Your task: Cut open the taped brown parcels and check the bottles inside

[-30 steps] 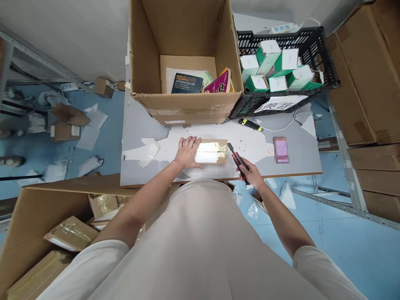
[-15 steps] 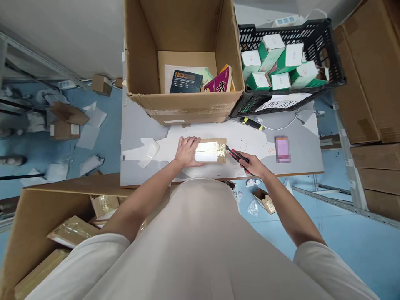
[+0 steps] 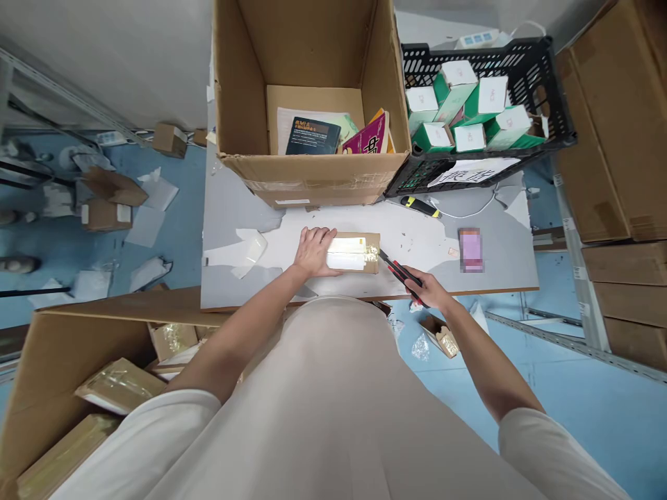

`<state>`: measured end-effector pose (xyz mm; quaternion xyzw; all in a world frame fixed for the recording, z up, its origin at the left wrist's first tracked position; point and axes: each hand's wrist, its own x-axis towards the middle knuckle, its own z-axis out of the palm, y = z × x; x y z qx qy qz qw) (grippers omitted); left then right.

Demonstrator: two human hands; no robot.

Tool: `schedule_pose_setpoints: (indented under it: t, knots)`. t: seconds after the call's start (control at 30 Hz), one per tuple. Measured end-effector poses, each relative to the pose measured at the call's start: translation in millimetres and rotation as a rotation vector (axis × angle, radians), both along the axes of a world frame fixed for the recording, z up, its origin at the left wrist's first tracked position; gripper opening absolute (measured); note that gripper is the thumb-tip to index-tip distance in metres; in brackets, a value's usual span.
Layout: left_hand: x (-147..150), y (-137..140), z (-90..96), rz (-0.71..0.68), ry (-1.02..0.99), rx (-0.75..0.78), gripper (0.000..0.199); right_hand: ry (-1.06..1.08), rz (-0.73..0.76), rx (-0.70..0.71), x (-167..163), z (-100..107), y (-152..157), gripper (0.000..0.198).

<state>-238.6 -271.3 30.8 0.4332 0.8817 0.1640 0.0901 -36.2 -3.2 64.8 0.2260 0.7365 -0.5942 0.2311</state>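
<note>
A small taped cardboard parcel (image 3: 359, 251) with a white label lies on the grey table (image 3: 229, 285) near its front edge. My left hand (image 3: 313, 251) rests flat on the parcel's left end, pressing it down. My right hand (image 3: 430, 290) grips a red and black box cutter (image 3: 400, 270). The cutter's tip points at the parcel's lower right corner and touches or nearly touches it.
A large open carton (image 3: 313, 177) with books stands behind the parcel. A black crate (image 3: 526, 149) of green and white boxes sits at the back right. A yellow and black cutter (image 3: 420, 206) and a pink item (image 3: 472, 248) lie nearby. More parcels fill a carton (image 3: 62, 347) at lower left.
My right hand swung the cutter in toward the parcel's right end, then drew back slightly toward me. My left hand stayed on the parcel.
</note>
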Motion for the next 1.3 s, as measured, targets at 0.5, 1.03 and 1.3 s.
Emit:
schedule_pose_setpoints:
  t: [0.5, 1.03, 1.3]
  knots:
    - [0.0, -0.9, -1.7, -0.021, 0.025, 0.0, 0.105, 0.02, 0.041, 0.087, 9.0, 7.2, -7.5, 0.057]
    - [2.7, -2.1, 0.8, -0.021, 0.049, 0.027, 0.106, 0.052, -0.246, 0.014, 49.7, -3.8, -64.6, 0.061]
    - [-0.3, -2.4, 0.3, -0.037, 0.016, 0.017, 0.105, 0.009, -0.307, 0.021, 71.2, -1.4, -81.8, 0.068]
